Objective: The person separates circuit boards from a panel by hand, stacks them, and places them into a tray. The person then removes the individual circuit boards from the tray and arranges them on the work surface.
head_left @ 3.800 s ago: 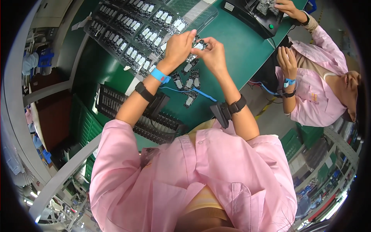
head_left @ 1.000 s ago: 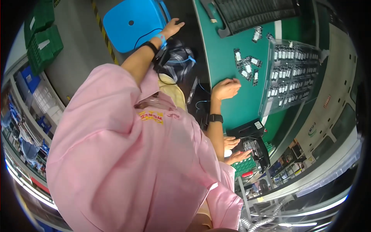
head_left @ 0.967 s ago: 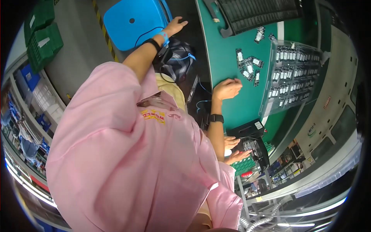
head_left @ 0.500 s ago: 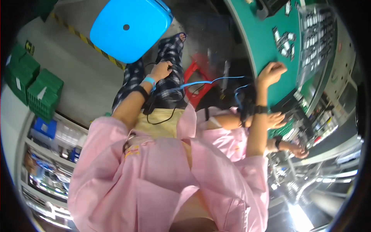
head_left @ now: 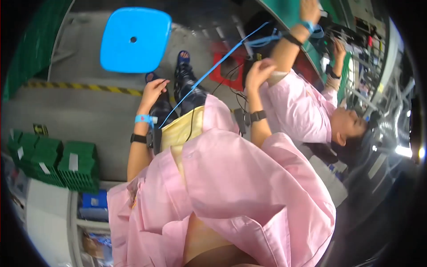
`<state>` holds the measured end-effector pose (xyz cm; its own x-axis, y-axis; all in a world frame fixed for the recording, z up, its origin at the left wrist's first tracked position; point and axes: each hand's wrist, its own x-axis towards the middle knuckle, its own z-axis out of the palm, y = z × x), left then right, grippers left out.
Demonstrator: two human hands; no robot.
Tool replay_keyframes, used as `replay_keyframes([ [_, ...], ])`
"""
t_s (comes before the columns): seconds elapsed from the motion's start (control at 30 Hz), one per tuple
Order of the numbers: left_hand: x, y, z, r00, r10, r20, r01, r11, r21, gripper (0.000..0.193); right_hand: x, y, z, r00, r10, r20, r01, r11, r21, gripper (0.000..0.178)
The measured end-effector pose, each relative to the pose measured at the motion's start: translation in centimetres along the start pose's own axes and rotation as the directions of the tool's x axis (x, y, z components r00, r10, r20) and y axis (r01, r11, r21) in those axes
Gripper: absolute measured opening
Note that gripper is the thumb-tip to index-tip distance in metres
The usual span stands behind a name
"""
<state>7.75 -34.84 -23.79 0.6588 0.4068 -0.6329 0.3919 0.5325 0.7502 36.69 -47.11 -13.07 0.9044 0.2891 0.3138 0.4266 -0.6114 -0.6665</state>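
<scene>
My left hand [head_left: 153, 92] is in front of my left thigh, fingers loosely bent and partly apart, with nothing seen in it. A light blue wristband [head_left: 143, 119] and a black strap [head_left: 138, 138] are on that wrist. From near the wristband a blue cord [head_left: 213, 69] stretches up to the right toward the bench. My right hand [head_left: 259, 74] is raised beside a co-worker's arm, slightly blurred. Its fingers are loosely curled, and no object shows in it. A black strap [head_left: 257, 116] circles the right wrist.
A blue stool [head_left: 133, 46] stands ahead on the floor. Beside the bench is a red stool [head_left: 227, 71]. At the right, a co-worker in pink [head_left: 300, 111] reaches over the green bench [head_left: 278, 9]. Green crates [head_left: 80, 164] sit at left, beyond yellow-black floor tape [head_left: 102, 89].
My left hand has left my thigh, and my right hand has come away from the bench top. The view has swung left; the co-worker shows more fully, and the blue cord is stretched straighter.
</scene>
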Motion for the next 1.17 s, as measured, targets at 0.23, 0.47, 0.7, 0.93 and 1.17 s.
replay_keyframes([
  [0.23, -1.8, 4.5, -1.9, 0.974, -0.168, -0.152, 0.182, 0.979, 0.087, 0.033, 0.5, 10.6, 7.5, 0.863, 0.162, 0.478, 0.175, 0.793, -0.584, 0.066],
  [0.47, 0.3, 8.4, -1.7, 0.895, -0.002, -0.446, 0.025, 0.999, 0.045, 0.038, 9.5, 15.7, 15.1, 0.811, 0.284, 0.512, 0.210, 0.676, -0.707, 0.059],
  [0.7, 3.0, 16.3, 0.3, 0.858, 0.185, -0.480, -0.127, 0.980, 0.150, 0.038, -0.5, 8.7, 11.7, 0.678, 0.057, 0.733, 0.259, 0.915, -0.310, 0.036],
  [0.93, 4.5, 21.4, -3.7, 0.873, 0.293, -0.390, -0.165, 0.930, 0.329, 0.029, -3.7, 3.0, 6.7, 0.667, 0.255, 0.700, 0.033, 0.929, -0.369, 0.039],
  [1.17, 10.6, 21.6, -2.5, 0.953, 0.303, 0.003, -0.045, 0.134, 0.990, 0.042, -7.6, 0.7, 5.6, 0.689, 0.257, 0.678, 0.089, 0.898, -0.431, 0.042],
])
